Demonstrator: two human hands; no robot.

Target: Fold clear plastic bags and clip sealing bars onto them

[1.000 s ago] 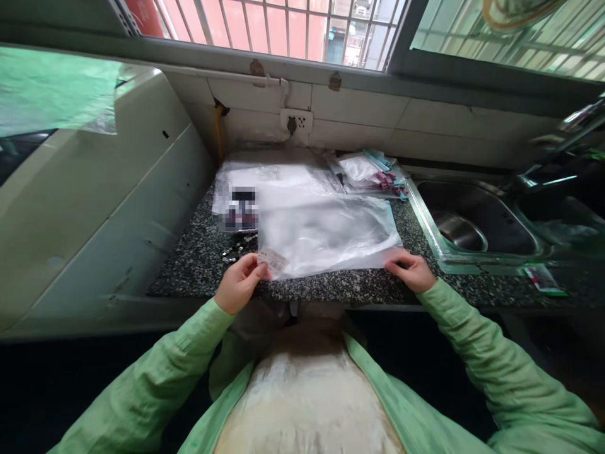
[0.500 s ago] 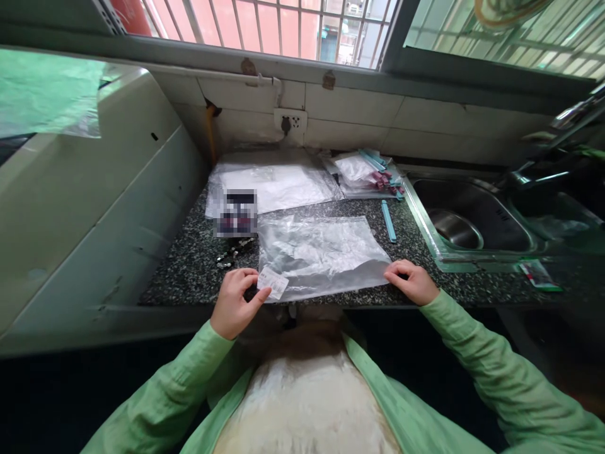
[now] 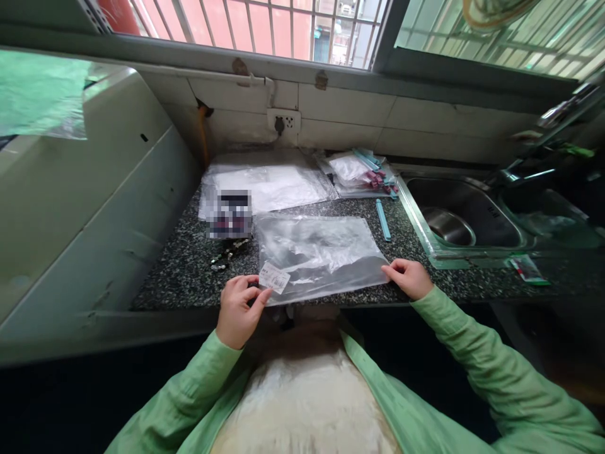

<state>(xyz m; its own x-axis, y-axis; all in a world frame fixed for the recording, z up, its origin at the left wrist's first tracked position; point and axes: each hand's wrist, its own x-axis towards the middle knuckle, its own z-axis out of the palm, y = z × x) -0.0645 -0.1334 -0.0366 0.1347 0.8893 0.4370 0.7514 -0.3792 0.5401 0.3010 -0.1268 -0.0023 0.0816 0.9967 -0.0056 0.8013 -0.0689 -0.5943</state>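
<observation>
A clear plastic bag (image 3: pixel 326 243) lies flat at the front of the speckled counter, with a white printed label (image 3: pixel 275 278) at its near left corner. That corner is pinched between the thumb and fingers of my left hand (image 3: pixel 240 308), right beside the label. My right hand (image 3: pixel 410 277) pinches the near right corner of the same bag. A light blue sealing clip (image 3: pixel 383 220) rests on the counter just beyond the bag's right side. To the left of the bag lie a small shiny chain-like item (image 3: pixel 229 253) and a blurred-out packet (image 3: pixel 229 214).
Large clear bags (image 3: pixel 269 180) are stacked at the back, against the tiled wall. Beside them lies a packet of blue and dark pink clips (image 3: pixel 375 175). A steel sink (image 3: pixel 425 252) holds a metal bowl (image 3: pixel 449 227). One small packet (image 3: pixel 528 270) sits at the right front.
The bag looks flatter and smoother, its near edge pulled straighter between my two hands. Both hands keep their hold on its corners. The whole view has shifted slightly.
</observation>
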